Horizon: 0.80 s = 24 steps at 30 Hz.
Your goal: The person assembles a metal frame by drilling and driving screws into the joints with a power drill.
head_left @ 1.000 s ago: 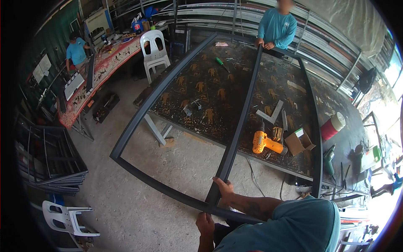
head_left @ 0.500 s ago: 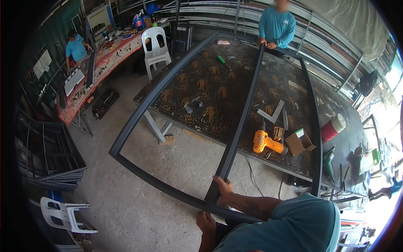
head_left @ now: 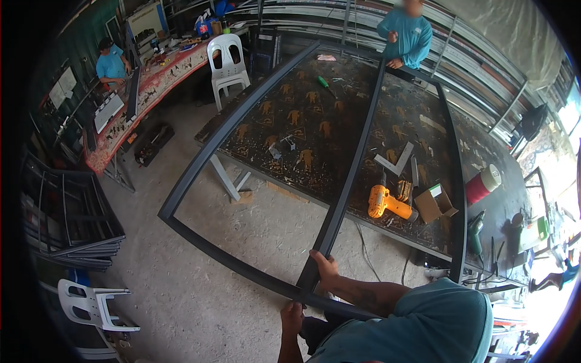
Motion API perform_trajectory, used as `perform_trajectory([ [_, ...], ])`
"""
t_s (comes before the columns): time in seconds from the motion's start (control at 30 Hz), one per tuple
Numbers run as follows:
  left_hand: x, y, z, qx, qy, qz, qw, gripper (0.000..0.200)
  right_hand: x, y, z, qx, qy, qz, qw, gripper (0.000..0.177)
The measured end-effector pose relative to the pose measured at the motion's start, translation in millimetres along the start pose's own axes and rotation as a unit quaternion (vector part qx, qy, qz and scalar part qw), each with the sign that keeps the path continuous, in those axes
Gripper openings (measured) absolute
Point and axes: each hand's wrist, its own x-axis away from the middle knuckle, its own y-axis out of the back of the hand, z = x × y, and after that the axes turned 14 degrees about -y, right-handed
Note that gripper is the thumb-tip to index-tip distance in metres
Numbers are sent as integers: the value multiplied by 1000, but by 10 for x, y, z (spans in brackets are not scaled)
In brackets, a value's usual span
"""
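A large dark grey metal frame [head_left: 227, 270] with a middle bar [head_left: 352, 175] lies over the workbench and juts out past its near edge. My right hand [head_left: 325, 267] is closed around the near end of the middle bar. Just below, at the joint of that bar with the end rail, my left hand [head_left: 292, 316] is closed with its fingertips against the rail. Part of its grip is hidden. Across the bench, a co-worker [head_left: 404, 37] rests one hand on the far end of the frame and holds the other raised.
On the dark workbench [head_left: 242, 145] lie a yellow cordless drill [head_left: 387, 202], a metal square [head_left: 396, 161], a green screwdriver [head_left: 325, 86] and a small cardboard box [head_left: 433, 204]. White chairs [head_left: 229, 66] stand at the left, and stacked frames [head_left: 72, 212] lean there. Another person [head_left: 112, 63] works at a red bench [head_left: 151, 100].
The co-worker across the bench has lifted one hand off the frame toward the chest. My hands stay at the same joint, the left shifted slightly. The view has moved a little.
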Motion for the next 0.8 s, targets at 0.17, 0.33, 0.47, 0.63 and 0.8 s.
perform_trajectory([
  [0.17, 2, -84, 133, 396, 163, -73, 901, 14, 107, -9, 56, 8, -1, 8, 1000, 63],
  [0.33, 26, -54, 232, 329, 122, -38, 936, 6, 153, -8, 73, -3, -6, 25, 1000, 65],
  [0.47, -43, -14, 116, 353, 195, -57, 913, 10, 49, 10, 30, -1, -7, 19, 1000, 69],
  [0.63, 7, -210, -108, 302, 113, -134, 937, 19, 116, -6, 53, 1, -8, 4, 1000, 71],
  [0.8, 19, -204, 8, 345, 134, -137, 919, 18, 102, -12, 32, -5, 3, 2, 1000, 76],
])
